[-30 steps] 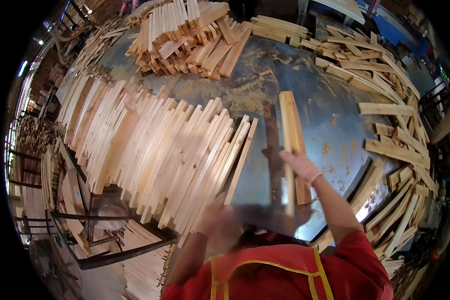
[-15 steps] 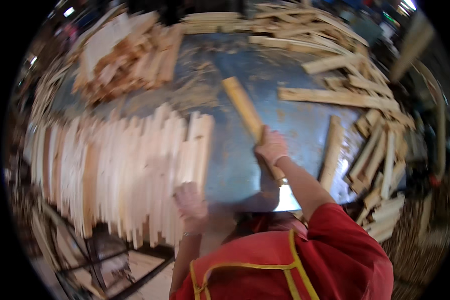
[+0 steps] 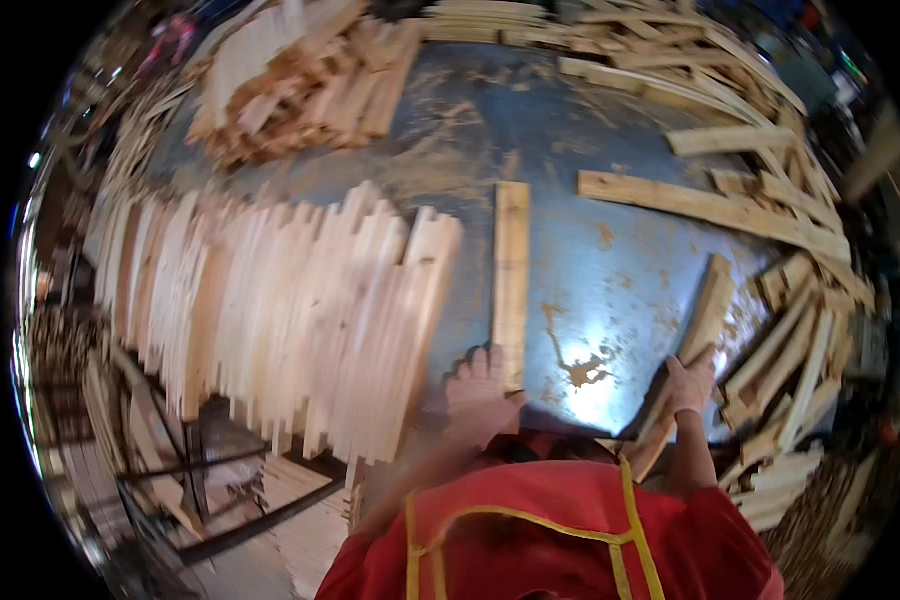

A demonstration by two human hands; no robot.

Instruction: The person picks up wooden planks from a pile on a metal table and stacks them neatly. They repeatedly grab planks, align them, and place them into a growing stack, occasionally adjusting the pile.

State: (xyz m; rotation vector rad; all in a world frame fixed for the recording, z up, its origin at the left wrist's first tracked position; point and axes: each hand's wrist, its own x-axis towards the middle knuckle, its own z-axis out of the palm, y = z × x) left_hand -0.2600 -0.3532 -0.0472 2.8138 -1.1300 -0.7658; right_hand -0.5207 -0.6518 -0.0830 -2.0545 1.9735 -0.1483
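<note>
Since the earlier frame the right hand (image 3: 688, 385) has let go of the long wooden slat (image 3: 511, 285) at the table's middle and shifted outward to a second slat (image 3: 692, 345) — its fingers now close around that piece's near end. Meanwhile the left hand (image 3: 480, 385) has come across from the stacked boards and lies flat, fingers spread, on the near end of the long slat, pressing rather than gripping it. Just left of that hand stands the row of pale slats (image 3: 290, 310) leaning side by side. Beyond both hands stretches the worn blue table (image 3: 610, 270). Farther right lies a loose heap of slats (image 3: 800, 300) — and at the far left corner another pile (image 3: 300, 90).
</note>
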